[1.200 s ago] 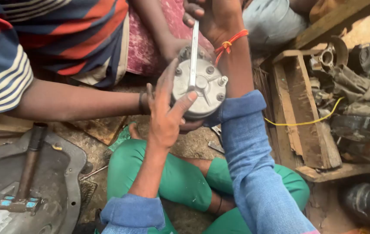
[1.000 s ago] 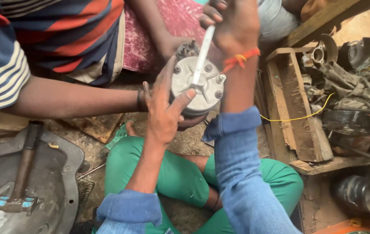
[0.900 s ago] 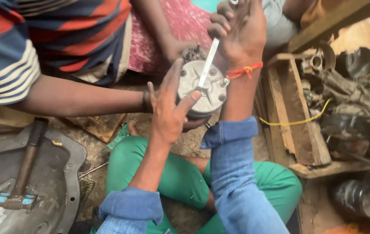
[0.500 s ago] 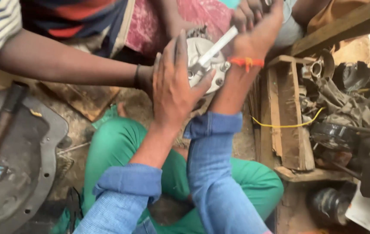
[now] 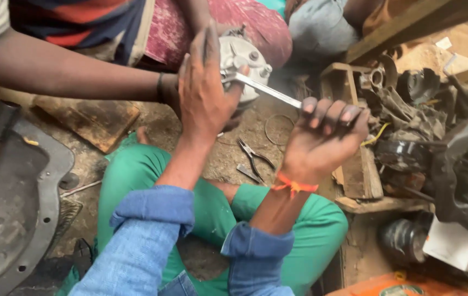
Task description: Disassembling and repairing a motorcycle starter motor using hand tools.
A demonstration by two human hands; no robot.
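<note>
My left hand (image 5: 204,90) lies flat, fingers spread, against a round silver metal engine part (image 5: 245,63) with bolts on its face. My right hand (image 5: 321,140), an orange thread at its wrist, grips the end of a long silver wrench (image 5: 269,90) whose head sits on a bolt of that part. The wrench slopes down to the right. Another person's arm (image 5: 64,74) reaches in from the left and holds the part from behind. My knees in green trousers (image 5: 212,203) are below.
Small pliers (image 5: 253,159) and a wire ring (image 5: 277,129) lie on the dirt floor. A dark round metal plate (image 5: 9,214) with a hammer on it is at left. Wooden crates (image 5: 362,175) and a heap of greasy machine parts (image 5: 442,131) stand at right.
My right hand has swung the wrench from pointing up to sloping down and right. My left hand stayed pressed on the metal part. The view shifted left and closer.
</note>
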